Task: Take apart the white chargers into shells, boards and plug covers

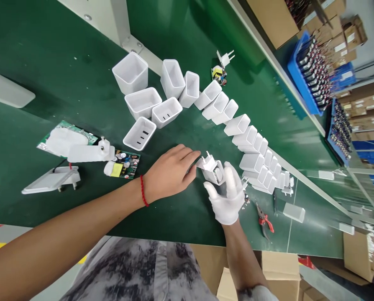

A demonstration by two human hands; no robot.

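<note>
A small white charger housing [219, 177] with a two-pin plug piece [207, 161] at its top sits between my hands, low over the green bench. My right hand [227, 200], in a white glove, is curled around the housing, with its thumb on the near side and fingers on the right. My left hand [171, 172] is bare, with a red cord at the wrist. Its half-bent fingers point at the plug piece, thumb and forefinger a little apart and holding nothing I can see. Whether the fingertips touch the piece is unclear.
Large white open cases [142, 103] stand at the back left; smaller ones [252, 162] form a curved row. Circuit boards [129, 164] lie left, red-handled pliers [264, 219] right. Blue trays [306, 75] hold parts beyond the bench's metal rail. A cardboard box [281, 267] stands below.
</note>
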